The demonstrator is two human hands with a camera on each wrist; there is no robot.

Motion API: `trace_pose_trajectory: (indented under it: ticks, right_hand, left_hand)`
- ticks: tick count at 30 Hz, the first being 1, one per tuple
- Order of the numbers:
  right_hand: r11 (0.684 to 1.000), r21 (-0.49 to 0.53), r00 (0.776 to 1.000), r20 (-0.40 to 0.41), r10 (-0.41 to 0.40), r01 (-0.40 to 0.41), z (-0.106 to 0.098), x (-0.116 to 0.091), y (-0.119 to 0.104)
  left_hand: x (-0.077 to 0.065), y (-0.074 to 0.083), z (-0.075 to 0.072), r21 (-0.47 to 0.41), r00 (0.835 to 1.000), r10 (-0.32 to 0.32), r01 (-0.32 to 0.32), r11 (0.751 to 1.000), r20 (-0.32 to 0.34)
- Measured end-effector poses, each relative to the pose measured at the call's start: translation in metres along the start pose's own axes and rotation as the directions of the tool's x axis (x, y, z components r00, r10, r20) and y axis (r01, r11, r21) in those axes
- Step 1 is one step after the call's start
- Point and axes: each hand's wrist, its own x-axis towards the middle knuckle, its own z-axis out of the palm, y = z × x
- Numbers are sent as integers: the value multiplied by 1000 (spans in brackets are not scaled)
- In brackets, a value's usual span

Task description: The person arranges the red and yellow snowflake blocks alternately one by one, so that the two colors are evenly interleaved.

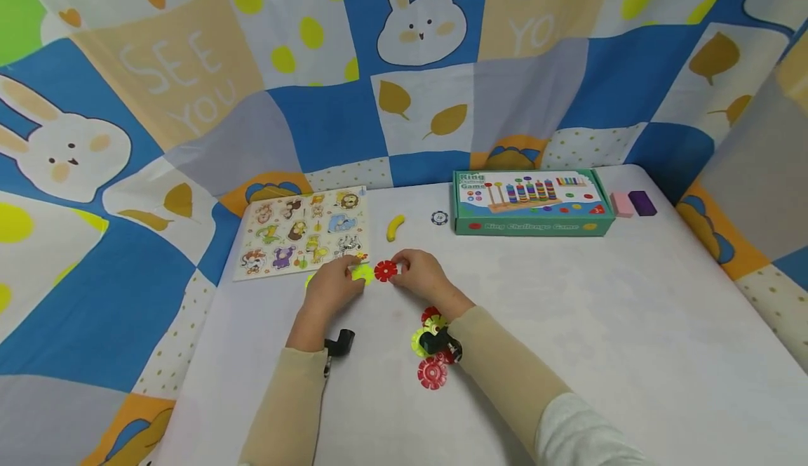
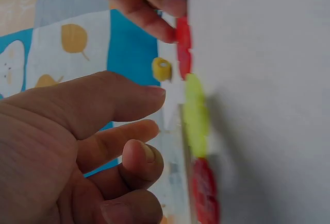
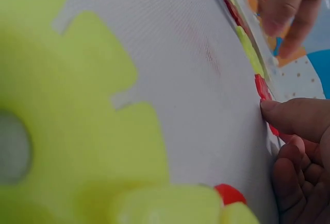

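Red notched disc (image 1: 385,270): laid flat on the white table (image 1: 600,325), mid-table, slightly left of centre. It is touched at its right edge by the fingertips of the right hand (image 1: 421,276); whether it is pinched or only touched cannot be told.

Yellow-green notched disc (image 1: 362,273): set just left of the red one, the two edges close together or touching. The left hand (image 1: 332,288) is laid over its left side; in the left wrist view the fingers (image 2: 118,100) are seen loosely bent beside the disc (image 2: 196,116), not closed round it.

Cluster of discs (image 1: 432,343), red and yellow-green: found nearer, under the right wrist; one red disc (image 1: 432,373) is nearest of all.

Yellow banana-shaped piece (image 1: 395,227) and small dark round token (image 1: 439,218): placed farther off, behind the hands.

Animal puzzle board (image 1: 303,239): far left, cartoon animals printed on it.

Green box (image 1: 532,201): far right of centre, lettered "Ring Challenge Game" on its front edge, coloured ring stacks pictured on the lid.

Pink block (image 1: 621,204) and purple block (image 1: 642,202): side by side, just right of the box.

Patchwork cloth (image 1: 189,73): hung behind, rabbits and leaves shown, "SEE YOU" legible.
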Motion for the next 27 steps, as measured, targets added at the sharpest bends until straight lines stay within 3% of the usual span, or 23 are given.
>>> trace_pose_trajectory:
  ticks: [4,8,11,19,27]
  right_hand:
    - [1000,6,1000,-5,3,-3,-1,1,0]
    - [1000,19,1000,-6,-8,8,0,1,1]
    - [1000,17,1000,-8,-24,24,0,0,1]
    - [1000,-18,999,-28,-25,25,0,-1,-2]
    - [999,45,997,72,-12,9,-15,-14,-7]
  left_hand:
    - [8,10,-2,-37,999,32,-32,999,7]
    - [16,17,7,-73,997,64,-61,995,40]
    - [18,18,14,-72,996,72,-68,995,60]
    - [18,16,22,-52,997,72,-70,996,32]
    - [17,13,23,-40,997,50,-47,998,59]
